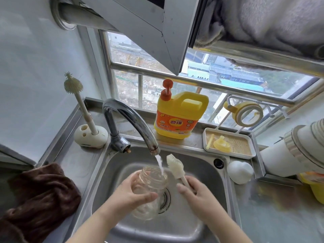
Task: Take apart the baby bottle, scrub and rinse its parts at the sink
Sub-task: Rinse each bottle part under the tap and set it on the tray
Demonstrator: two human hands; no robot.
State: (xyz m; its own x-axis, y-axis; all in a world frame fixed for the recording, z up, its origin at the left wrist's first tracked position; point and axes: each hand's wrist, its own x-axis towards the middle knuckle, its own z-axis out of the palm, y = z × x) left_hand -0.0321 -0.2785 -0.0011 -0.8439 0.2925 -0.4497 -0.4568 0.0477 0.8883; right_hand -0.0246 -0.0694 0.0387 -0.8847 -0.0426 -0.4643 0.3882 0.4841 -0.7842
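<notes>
My left hand (135,193) grips the clear bottle body (150,181) over the steel sink (198,165), mouth tilted up under the faucet (129,120). A stream of water (160,163) runs into the mouth. My right hand (196,192) holds the handle of a white silicone bottle brush (175,166), whose head points up beside the bottle's mouth, outside it. The yellow nipple (222,143) and a straw piece (210,141) lie in a white tray (245,156) at the back right. The yellow collar with handles (245,112) hangs on a rack above the tray.
A yellow detergent jug (180,114) stands behind the sink. A second brush (78,106) stands in a white holder (91,137) at the back left. A brown cloth (38,199) lies left of the sink. A white round cap (240,171) rests right of the basin.
</notes>
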